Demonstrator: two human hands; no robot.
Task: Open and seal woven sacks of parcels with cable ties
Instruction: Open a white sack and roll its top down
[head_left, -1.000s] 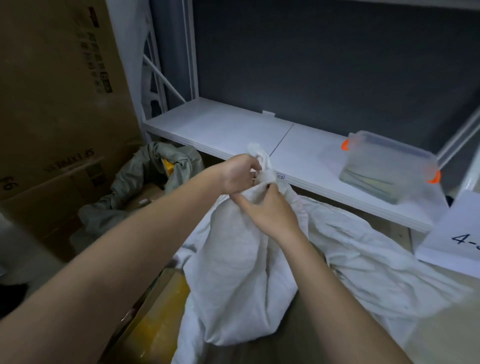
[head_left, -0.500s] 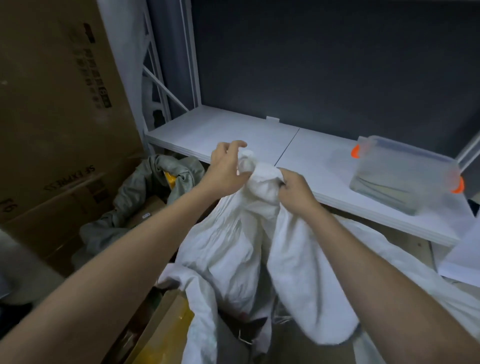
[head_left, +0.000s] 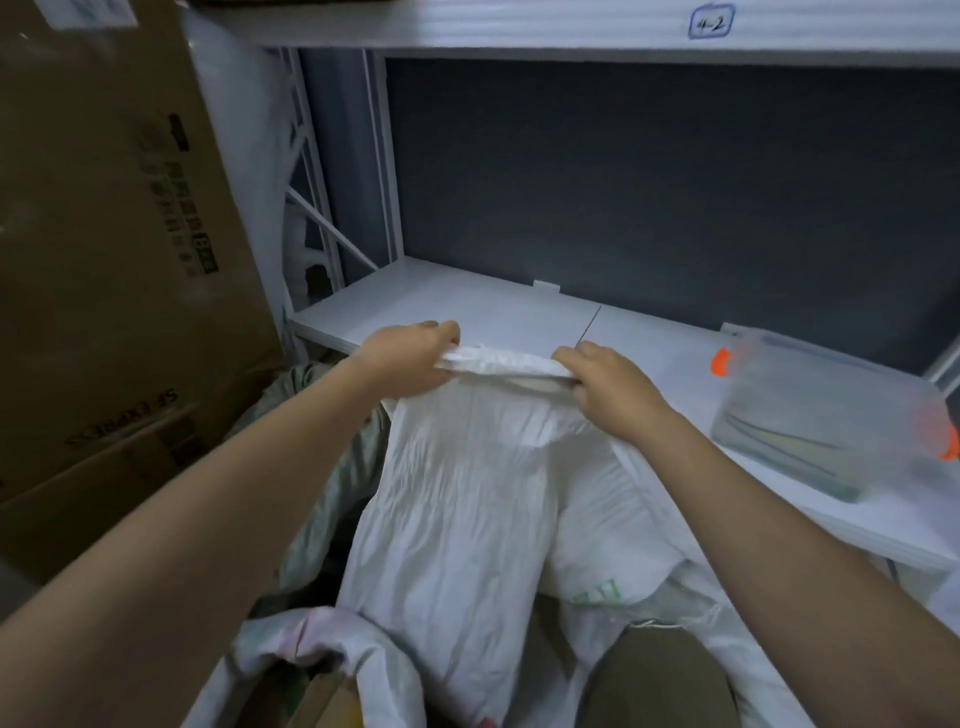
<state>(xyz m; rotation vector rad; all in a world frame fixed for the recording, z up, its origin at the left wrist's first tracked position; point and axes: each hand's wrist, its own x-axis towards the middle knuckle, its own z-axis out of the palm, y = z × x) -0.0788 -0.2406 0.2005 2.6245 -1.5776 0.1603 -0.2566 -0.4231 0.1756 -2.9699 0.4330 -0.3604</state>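
A white woven sack hangs in front of me, its top edge stretched flat between my hands. My left hand grips the left end of that edge. My right hand grips the right end, fingers curled over the fabric. The sack's mouth is pulled taut and lies closed, a little above the front edge of the white shelf. More white sacks lie crumpled below, one with a green print. No cable tie is visible.
A clear plastic box with orange clips sits on the shelf at right. Large cardboard boxes stand at left. A grey-green sack lies beside them. Brown parcels show low down. An upper shelf runs overhead.
My hands have moved apart, spreading the bunched top of the sack into a flat, taut edge. The sack has been lifted higher, and my view has tilted upward.
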